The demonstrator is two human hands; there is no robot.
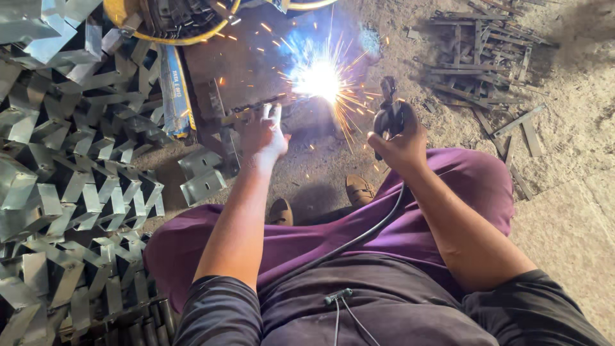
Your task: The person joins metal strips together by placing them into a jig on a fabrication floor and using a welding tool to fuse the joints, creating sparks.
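My right hand (402, 142) grips a dark welding electrode holder (387, 114), its black cable (359, 238) running back over my purple-trousered lap. A bright white arc with flying sparks (318, 79) burns on the ground just left of the holder's tip. My left hand (264, 133) presses down on a thin metal strip (246, 110) that reaches toward the arc. My feet in brown sandals (359, 189) rest on the sandy floor below the hands.
A large heap of bent shiny metal brackets (70, 160) fills the left side. Flat rusty metal strips (483, 57) lie piled at the upper right. A yellow-rimmed container (168, 19) sits at the top. Two loose brackets (202, 174) lie near my left hand.
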